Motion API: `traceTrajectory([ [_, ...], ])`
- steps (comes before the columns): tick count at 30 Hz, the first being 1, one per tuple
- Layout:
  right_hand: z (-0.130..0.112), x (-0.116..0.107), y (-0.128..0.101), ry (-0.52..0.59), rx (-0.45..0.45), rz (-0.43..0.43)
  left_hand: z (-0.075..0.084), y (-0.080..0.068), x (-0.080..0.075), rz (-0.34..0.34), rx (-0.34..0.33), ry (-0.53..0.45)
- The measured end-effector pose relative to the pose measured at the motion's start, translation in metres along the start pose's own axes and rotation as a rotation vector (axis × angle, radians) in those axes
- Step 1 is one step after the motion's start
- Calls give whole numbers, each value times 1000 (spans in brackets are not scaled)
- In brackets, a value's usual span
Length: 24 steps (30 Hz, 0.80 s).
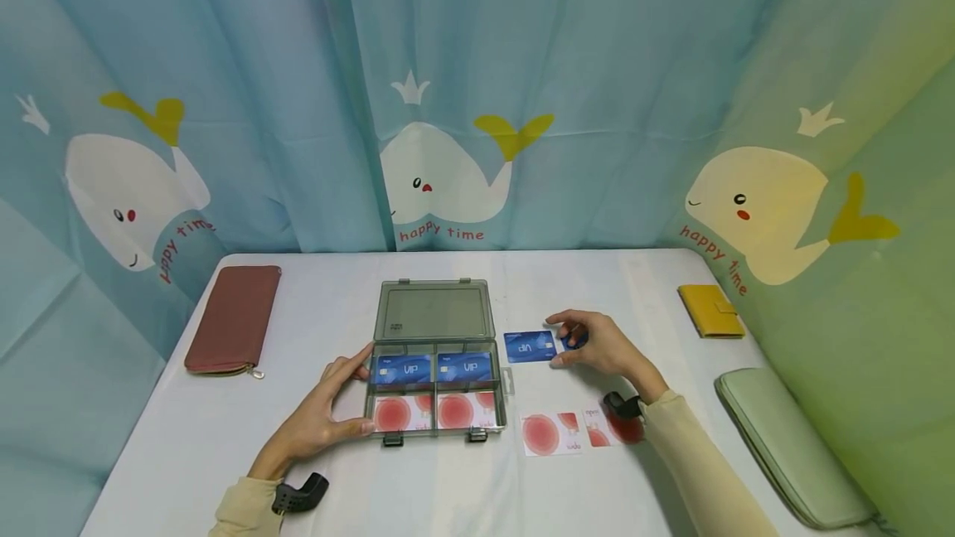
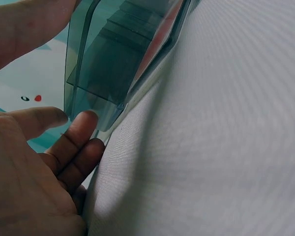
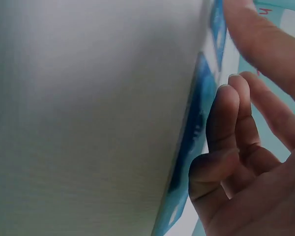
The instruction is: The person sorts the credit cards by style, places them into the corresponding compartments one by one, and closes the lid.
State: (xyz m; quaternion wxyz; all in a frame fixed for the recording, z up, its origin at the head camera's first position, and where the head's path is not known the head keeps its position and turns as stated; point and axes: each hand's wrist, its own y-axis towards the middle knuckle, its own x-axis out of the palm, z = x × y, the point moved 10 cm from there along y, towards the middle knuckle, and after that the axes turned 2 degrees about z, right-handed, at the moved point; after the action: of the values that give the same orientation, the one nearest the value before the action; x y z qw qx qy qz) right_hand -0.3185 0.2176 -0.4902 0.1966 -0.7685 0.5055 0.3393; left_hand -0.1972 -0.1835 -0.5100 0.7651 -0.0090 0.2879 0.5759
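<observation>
while the left hand (image 1: 322,411) is resting, loosely spread, against the box (image 1: 433,312) at lower centre, the right hand (image 1: 603,344) is arching half-spread at the blue cards (image 1: 530,346) right of centre, seemingly holding nothing; a pick-up appears to be starting, needing a pinch.

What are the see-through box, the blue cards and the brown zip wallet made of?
The box looks like hard, smooth plastic, because it is tinted and see-through. The blue cards seem to be plastic or coated paper: thin, flat and printed, but I can't tell which. The brown wallet is probably leather or imitation leather, smooth and fairly dull, with a metal-looking zipper.
</observation>
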Motion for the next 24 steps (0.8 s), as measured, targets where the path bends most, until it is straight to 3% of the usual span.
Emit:
traceTrajectory([
  [8,6,5,3,-85,46,5,2,0,0,-4,-12,4],
  [24,5,9,4,-85,99,-30,1,0,0,-5,-15,5],
])
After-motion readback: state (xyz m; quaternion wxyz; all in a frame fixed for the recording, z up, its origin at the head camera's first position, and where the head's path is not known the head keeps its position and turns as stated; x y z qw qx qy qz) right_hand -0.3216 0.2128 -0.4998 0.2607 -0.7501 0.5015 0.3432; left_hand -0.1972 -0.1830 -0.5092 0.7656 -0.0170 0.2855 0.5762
